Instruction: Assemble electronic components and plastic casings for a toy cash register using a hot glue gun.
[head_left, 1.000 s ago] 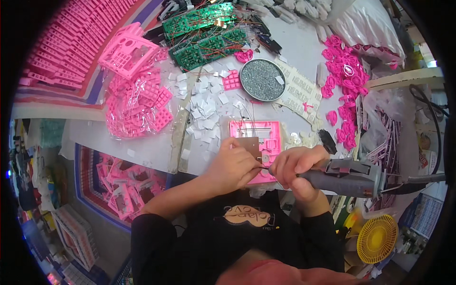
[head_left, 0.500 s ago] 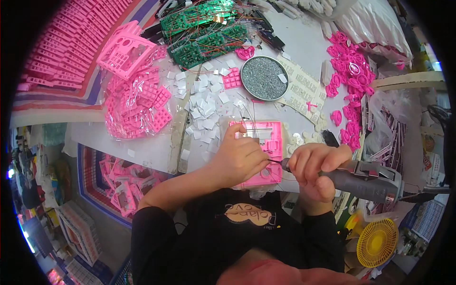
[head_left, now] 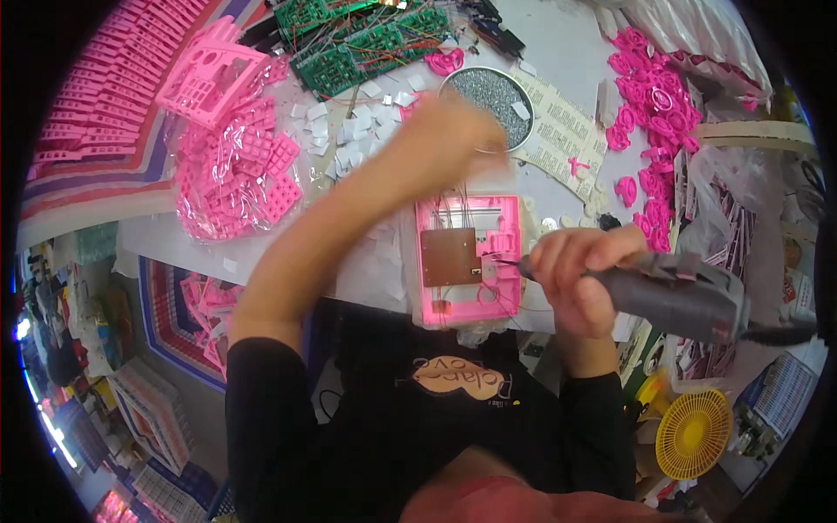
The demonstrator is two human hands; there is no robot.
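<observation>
My right hand (head_left: 580, 270) is wrapped round a grey electric screwdriver (head_left: 671, 301). Its thin bit points left, over the right part of a pink plastic case (head_left: 427, 305). Inside that case lies a brown circuit board (head_left: 449, 257), with thin wires (head_left: 458, 209) running from its far edge. My left hand (head_left: 462, 131) is reached out beyond the case, at the near side of a round tin (head_left: 533, 112) of small grey screws (head_left: 490, 85). Motion smears its fingers, so I cannot see whether they hold anything.
White squares (head_left: 353, 139) lie scattered left of the tin. Bagged pink keypads (head_left: 235, 183) and a pink frame (head_left: 209, 78) sit further left. Green circuit boards (head_left: 375, 48) with wires are piled at the back. Pink rings (head_left: 658, 113) and a printed sheet (head_left: 558, 139) are on the right.
My left hand has left the pink case and moved away from me to the screw tin, uncovering the brown board. My right hand still holds the screwdriver near the case.
</observation>
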